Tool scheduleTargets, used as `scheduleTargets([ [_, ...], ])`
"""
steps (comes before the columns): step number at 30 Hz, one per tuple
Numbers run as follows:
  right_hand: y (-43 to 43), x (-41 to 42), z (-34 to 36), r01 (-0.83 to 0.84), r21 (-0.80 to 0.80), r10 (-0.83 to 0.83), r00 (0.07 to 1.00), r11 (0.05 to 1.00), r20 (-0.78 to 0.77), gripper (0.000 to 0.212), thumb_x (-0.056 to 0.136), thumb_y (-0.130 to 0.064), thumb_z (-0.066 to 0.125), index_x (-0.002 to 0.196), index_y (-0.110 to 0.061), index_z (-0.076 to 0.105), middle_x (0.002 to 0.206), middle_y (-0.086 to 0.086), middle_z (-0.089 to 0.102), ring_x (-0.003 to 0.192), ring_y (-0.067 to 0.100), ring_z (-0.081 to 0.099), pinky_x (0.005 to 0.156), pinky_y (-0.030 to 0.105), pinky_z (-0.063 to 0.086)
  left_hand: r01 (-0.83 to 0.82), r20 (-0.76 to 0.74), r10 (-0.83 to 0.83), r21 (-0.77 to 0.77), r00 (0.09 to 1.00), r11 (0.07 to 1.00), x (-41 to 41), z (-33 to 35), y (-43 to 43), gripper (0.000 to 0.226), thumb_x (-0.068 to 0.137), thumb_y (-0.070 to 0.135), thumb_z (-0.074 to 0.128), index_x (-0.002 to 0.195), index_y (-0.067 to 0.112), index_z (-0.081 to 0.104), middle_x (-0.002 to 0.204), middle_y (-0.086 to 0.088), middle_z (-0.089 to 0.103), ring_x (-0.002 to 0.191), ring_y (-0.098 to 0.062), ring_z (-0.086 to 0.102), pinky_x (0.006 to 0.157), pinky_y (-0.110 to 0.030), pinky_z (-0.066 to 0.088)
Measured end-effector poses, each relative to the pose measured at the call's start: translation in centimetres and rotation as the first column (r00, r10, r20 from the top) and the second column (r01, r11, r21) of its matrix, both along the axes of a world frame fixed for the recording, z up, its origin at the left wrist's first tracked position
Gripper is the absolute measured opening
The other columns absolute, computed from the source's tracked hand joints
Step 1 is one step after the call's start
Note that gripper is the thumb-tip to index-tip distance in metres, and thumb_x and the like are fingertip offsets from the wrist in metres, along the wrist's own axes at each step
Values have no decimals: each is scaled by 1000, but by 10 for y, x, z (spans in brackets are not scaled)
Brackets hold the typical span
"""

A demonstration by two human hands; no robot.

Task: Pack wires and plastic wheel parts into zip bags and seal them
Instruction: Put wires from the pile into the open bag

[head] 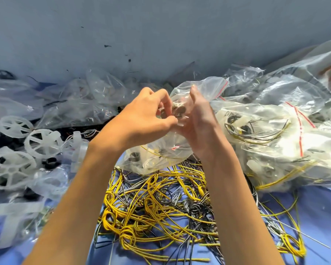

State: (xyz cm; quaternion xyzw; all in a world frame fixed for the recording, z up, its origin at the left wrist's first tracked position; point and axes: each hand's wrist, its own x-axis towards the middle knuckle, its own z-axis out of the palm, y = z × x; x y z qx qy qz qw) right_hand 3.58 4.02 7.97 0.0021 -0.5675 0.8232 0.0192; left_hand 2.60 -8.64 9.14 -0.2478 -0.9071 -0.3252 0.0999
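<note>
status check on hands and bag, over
Left hand and right hand both grip the zip bag over the loose wires. Bag holds wires and parts, seal unclear. Wheel parts lie left, nothing blocking.

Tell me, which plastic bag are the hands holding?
The clear zip bag in the middle, above the yellow wires. The left hand and right hand grip it; the other bags lie untouched.

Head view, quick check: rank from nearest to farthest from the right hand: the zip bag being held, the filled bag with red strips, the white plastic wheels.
1. The zip bag: centre, held by the right hand itself.
2. The filled bag with red strips: right side, beside that hand.
3. The white plastic wheels: far left, beyond the left hand.
</note>
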Motion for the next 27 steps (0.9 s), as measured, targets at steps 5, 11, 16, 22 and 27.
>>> scheduleTargets([
  [5,0,-2,0,45,99,-46,999,994,15,49,102,-40,28,75,-12,59,66,4,63,55,14,60,46,22,45,-212,-137,202,-69,970,975,1,-11,7,39,67,48,68,73,29,35,88,4,48,81,-23,53,71,-34,40],
  [11,6,-9,2,-12,25,10,999,1000,51,73,100,-50,19,118,10,57,96,21,65,69,23,62,54,25,51,-296,-155,294,13,943,955,0,-19,16,50,68,57,66,95,28,36,101,4,53,92,-25,56,73,-33,36],
  [16,15,-4,1,-119,37,119,993,992,-11,73,95,-57,28,99,8,60,80,21,63,57,23,64,55,26,53,-251,-8,251,-23,968,968,-4,-21,15,61,67,63,65,109,29,37,109,6,51,100,-22,56,79,-34,39],
  [22,16,2,-4,-74,30,78,987,997,-138,6,89,-6,54,88,-2,59,81,12,60,72,18,64,92,47,50,-150,19,154,-140,988,979,-5,-24,10,59,69,37,65,116,30,30,116,5,50,100,-27,57,85,-39,45],
  [27,15,2,-2,46,247,-12,990,968,-138,14,90,-11,57,80,-8,66,75,7,67,74,18,67,78,36,58,-315,-174,298,-82,939,945,-11,-30,15,35,83,20,50,116,22,37,114,-2,59,100,-37,55,75,-39,40],
])
